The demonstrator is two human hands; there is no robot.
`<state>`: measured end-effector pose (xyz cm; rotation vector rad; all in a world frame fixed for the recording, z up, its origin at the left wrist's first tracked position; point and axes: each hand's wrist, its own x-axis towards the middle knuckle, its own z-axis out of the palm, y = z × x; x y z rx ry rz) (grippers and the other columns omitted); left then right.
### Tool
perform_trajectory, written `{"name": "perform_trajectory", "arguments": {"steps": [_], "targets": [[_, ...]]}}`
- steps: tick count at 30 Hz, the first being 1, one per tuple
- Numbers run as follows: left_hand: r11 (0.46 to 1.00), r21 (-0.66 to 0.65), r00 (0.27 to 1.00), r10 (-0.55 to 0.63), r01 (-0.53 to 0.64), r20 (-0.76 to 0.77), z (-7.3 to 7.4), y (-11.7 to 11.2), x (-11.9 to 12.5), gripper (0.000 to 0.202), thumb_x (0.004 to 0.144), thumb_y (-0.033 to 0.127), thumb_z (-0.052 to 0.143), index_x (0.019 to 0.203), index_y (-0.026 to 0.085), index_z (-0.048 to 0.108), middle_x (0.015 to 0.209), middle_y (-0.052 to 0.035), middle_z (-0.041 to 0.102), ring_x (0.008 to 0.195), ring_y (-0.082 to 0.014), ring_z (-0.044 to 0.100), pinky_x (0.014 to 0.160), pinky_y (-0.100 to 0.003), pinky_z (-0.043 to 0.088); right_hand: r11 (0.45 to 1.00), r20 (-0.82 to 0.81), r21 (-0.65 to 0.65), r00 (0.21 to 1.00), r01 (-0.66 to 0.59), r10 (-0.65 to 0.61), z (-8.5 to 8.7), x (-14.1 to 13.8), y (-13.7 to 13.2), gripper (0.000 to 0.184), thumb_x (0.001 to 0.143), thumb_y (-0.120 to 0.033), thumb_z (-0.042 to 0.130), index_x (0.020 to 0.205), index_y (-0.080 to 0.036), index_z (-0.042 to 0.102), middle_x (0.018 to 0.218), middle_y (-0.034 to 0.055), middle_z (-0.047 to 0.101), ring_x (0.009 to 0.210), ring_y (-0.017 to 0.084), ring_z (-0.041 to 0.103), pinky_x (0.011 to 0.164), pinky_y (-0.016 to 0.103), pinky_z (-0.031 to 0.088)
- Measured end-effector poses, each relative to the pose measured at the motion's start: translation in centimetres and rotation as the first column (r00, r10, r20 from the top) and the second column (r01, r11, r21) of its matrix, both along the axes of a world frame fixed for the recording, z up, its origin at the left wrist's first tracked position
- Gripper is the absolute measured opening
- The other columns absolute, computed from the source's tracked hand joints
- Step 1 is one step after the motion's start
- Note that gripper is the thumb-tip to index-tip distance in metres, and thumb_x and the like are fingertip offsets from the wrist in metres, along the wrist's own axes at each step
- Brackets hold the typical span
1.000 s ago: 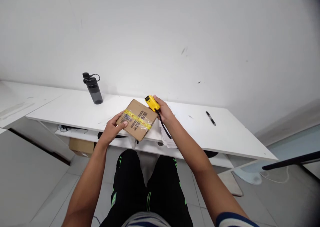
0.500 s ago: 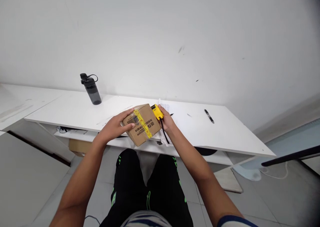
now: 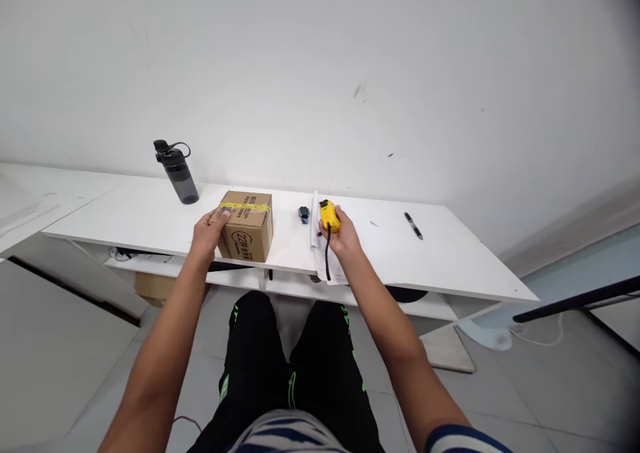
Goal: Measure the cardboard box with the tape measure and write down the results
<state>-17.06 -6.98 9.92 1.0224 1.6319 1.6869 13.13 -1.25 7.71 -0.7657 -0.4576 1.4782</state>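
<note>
My left hand (image 3: 207, 236) grips the left side of a cardboard box (image 3: 245, 242), its thumb lying on the top near the yellow tape. The box is upright at the front of the white desk (image 3: 293, 253). In my right hand (image 3: 346, 234) is a yellow tape measure (image 3: 329, 216) with a black wrist strap hanging down; its blade does not show. White papers (image 3: 363, 240) lie beneath and beside that hand. Between the box and the papers sits a small dark watch (image 3: 303, 214).
A dark grey water bottle (image 3: 179, 175) stands at the back left by the wall. Farther right on the desk lies a black pen (image 3: 413, 226). Under the desktop runs a shelf (image 3: 240, 277), with another cardboard box (image 3: 153, 288) at its left.
The box has moved left and down onto the desk and now stands upright. My right hand has come away from it with the tape measure. The watch has come into sight.
</note>
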Motion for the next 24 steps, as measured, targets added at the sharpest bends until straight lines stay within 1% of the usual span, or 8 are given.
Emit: {"name": "perform_trajectory", "arguments": {"steps": [2,5,6,8,10,11,16,24], "targets": [[0.993,0.084,0.997,0.08,-0.08,0.007,-1.0,0.0,0.8,0.06,0.069,0.044,0.075,0.119,0.014,0.063,0.115,-0.0121,0.069,0.101,-0.0228,0.066,0.09,-0.035,0.053,0.998,0.089,0.058,0.995,0.037,-0.042,-0.6,1.4,-0.1,0.023,0.085,-0.033,0.064,0.102,-0.021,0.056,0.096,0.0019,0.065,0.072,0.012,0.064,0.061,0.027,0.061],[0.98,0.127,0.988,0.149,-0.151,0.025,-1.8,0.3,1.6,0.063,0.07,0.044,0.075,0.123,0.013,0.061,0.118,-0.0132,0.067,0.103,-0.0229,0.065,0.093,-0.035,0.052,0.986,0.38,0.093,0.91,0.138,-0.163,-1.7,4.1,-0.9,0.055,0.077,-0.036,0.07,0.125,-0.024,0.045,0.106,0.0036,0.062,0.081,0.016,0.066,0.07,0.033,0.06],[0.978,0.134,0.987,0.159,-0.162,0.036,-2.0,0.5,1.7,0.064,0.07,0.044,0.075,0.124,0.013,0.06,0.119,-0.0133,0.067,0.103,-0.0228,0.065,0.094,-0.035,0.052,0.976,0.527,0.115,0.821,0.187,-0.219,-2.2,5.2,-1.3,0.069,0.074,-0.038,0.072,0.133,-0.026,0.039,0.108,0.004,0.062,0.084,0.017,0.066,0.074,0.035,0.059],[0.973,0.15,0.984,0.169,-0.176,0.059,-2.2,0.9,1.7,0.064,0.07,0.043,0.075,0.125,0.013,0.06,0.119,-0.0133,0.066,0.103,-0.0224,0.065,0.095,-0.035,0.052,0.947,0.79,0.184,0.534,0.262,-0.301,-3.2,7.8,-1.9,0.089,0.07,-0.043,0.074,0.144,-0.027,0.028,0.108,0.0051,0.063,0.09,0.021,0.065,0.084,0.039,0.055],[0.971,0.16,0.983,0.168,-0.177,0.071,-2.3,1.4,1.6,0.063,0.072,0.041,0.073,0.127,0.014,0.059,0.121,-0.0133,0.065,0.104,-0.0222,0.065,0.095,-0.035,0.052,0.93,0.914,0.203,0.281,0.307,-0.292,-4.3,10.6,-1.8,0.092,0.071,-0.047,0.07,0.148,-0.025,0.025,0.109,0.0082,0.064,0.097,0.026,0.064,0.092,0.044,0.05],[0.971,0.161,0.984,0.165,-0.174,0.067,-2.3,1.6,1.6,0.063,0.073,0.04,0.072,0.128,0.014,0.058,0.122,-0.0135,0.065,0.106,-0.0223,0.065,0.095,-0.035,0.052,0.926,0.94,0.177,0.221,0.334,-0.26,-4.8,11.9,-1.4,0.09,0.073,-0.049,0.068,0.148,-0.023,0.026,0.112,0.011,0.065,0.1,0.028,0.063,0.093,0.045,0.049],[0.978,0.149,0.99,0.144,-0.143,0.005,-2.1,2.7,1.6,0.065,0.075,0.042,0.069,0.132,0.013,0.055,0.128,-0.0146,0.061,0.113,-0.0224,0.062,0.098,-0.033,0.051,0.906,0.976,0.092,0.144,0.414,-0.165,-7.3,16.5,1.5,0.073,0.076,-0.049,0.063,0.138,-0.018,0.041,0.117,0.0195,0.065,0.107,0.031,0.061,0.091,0.046,0.047],[0.985,0.108,0.988,0.143,-0.136,-0.06,-2.3,5.5,1.6,0.063,0.079,0.044,0.063,0.134,0.015,0.049,0.133,-0.0154,0.056,0.119,-0.0234,0.058,0.104,-0.038,0.047,0.888,0.957,0.257,0.026,0.38,-0.288,-8.9,17.8,3.2,0.025,0.078,-0.035,0.062,0.093,-0.015,0.063,0.094,0.0198,0.066,0.111,0.039,0.055,0.101,0.067,0.025]]}}
